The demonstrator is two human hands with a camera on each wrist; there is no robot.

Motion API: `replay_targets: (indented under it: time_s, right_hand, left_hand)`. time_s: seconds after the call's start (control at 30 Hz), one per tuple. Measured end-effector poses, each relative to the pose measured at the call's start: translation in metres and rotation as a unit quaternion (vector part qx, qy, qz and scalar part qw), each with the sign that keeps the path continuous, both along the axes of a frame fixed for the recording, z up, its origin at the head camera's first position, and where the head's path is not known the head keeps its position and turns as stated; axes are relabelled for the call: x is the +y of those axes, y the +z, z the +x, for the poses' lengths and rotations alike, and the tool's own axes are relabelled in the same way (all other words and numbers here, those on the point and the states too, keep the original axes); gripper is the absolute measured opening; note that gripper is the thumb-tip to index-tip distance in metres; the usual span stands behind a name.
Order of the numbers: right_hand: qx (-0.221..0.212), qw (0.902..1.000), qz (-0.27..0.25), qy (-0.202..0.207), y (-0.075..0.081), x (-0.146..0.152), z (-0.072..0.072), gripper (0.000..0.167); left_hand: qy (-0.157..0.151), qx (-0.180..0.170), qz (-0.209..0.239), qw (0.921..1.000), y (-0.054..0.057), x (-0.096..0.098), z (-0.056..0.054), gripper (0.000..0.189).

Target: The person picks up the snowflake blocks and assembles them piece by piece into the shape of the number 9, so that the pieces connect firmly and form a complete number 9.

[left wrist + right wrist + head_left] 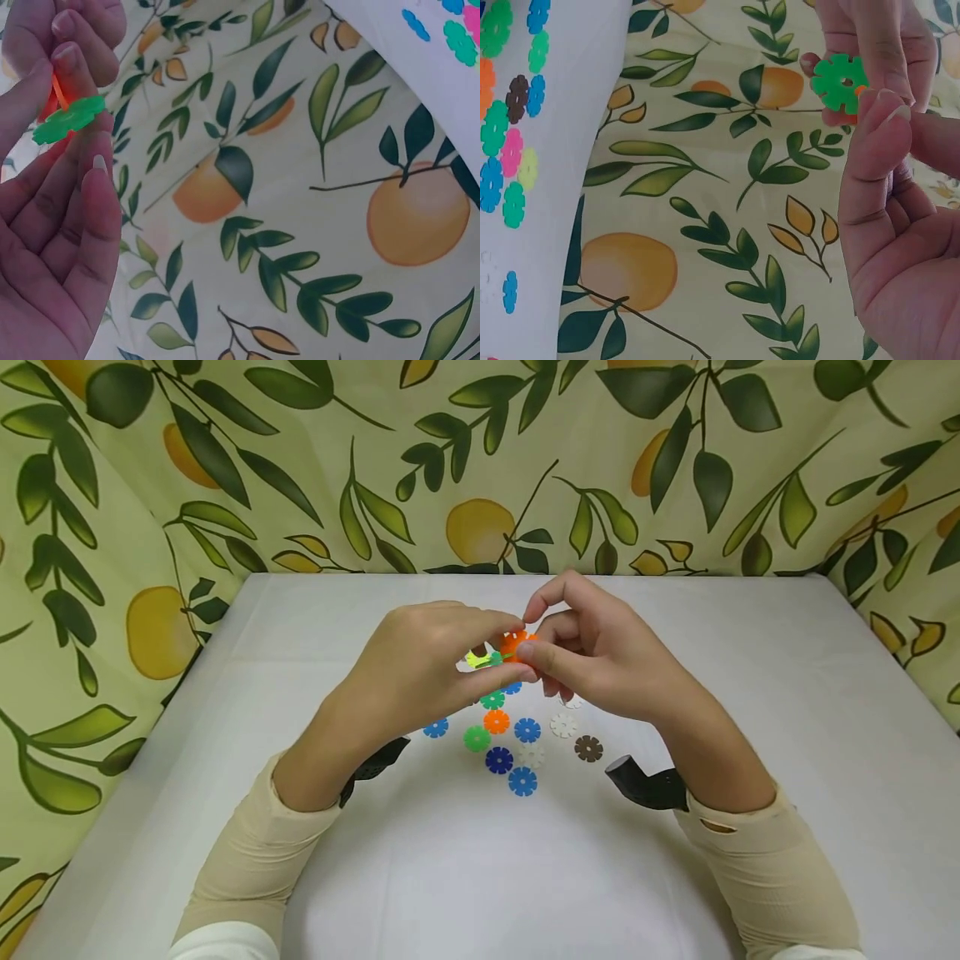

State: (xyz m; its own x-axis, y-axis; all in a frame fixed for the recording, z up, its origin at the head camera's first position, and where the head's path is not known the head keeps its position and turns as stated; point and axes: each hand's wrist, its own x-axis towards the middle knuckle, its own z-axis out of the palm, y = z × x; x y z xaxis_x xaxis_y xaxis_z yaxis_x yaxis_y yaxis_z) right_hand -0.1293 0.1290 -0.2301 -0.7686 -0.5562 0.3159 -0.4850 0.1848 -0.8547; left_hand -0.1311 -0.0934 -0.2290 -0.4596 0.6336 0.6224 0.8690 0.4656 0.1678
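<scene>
Both hands meet above the far half of the table. With thumb and fingers my left hand (420, 652) pinches a green notched disc (71, 120), flat with a small centre hole (847, 82). My right hand (607, 647) grips an orange notched disc (513, 643) between thumb and fingertips. The two discs meet at an angle, edge against edge, and fingers cover much of the orange one. Below the hands lie loose discs, among them an orange disc (496, 722), a dark blue disc (498, 760) and a brown disc (588, 748).
More discs lie partly hidden under the hands, including a blue disc (436, 728) and a white disc (563, 725). The white-covered table (480, 877) reaches back to a leaf-and-fruit patterned cloth (480, 460). A black wrist mount (652, 783) sticks out by the right wrist.
</scene>
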Motion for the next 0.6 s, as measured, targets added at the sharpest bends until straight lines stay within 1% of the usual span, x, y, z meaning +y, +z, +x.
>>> replay_targets:
  time_s: [0.1,0.13,0.27,0.37,0.43,0.53,0.6]
  right_hand:
    - [0.008,0.9999,0.000,0.008,-0.001,-0.001,-0.001,0.028]
    - [0.013,0.9999,-0.003,0.011,-0.002,-0.002,-0.002,0.027]
    - [0.034,0.9987,-0.022,0.031,-0.005,-0.005,-0.003,0.026]
    - [0.046,0.9975,-0.032,0.043,-0.008,-0.005,-0.005,0.023]
    - [0.050,0.9972,-0.035,0.044,-0.010,-0.005,-0.008,0.021]
    - [0.061,0.9976,-0.016,0.028,-0.016,-0.002,-0.017,0.014]
    - [0.073,0.9969,0.027,0.015,-0.022,0.000,-0.023,0.011]
  left_hand:
    - [0.005,-0.009,-0.014,0.9999,0.001,-0.001,0.000,0.031]
    - [0.004,-0.011,-0.017,0.9998,0.000,-0.001,0.000,0.033]
    - [-0.009,-0.021,-0.026,0.9994,0.000,-0.002,-0.001,0.037]
    - [-0.017,-0.053,-0.031,0.9980,0.002,-0.003,-0.001,0.038]
    - [-0.011,-0.077,-0.041,0.9961,0.003,-0.005,-0.001,0.037]
    - [0.002,-0.111,-0.057,0.9922,0.005,-0.008,-0.002,0.039]
    - [0.008,-0.125,-0.063,0.9901,0.005,-0.009,-0.003,0.041]
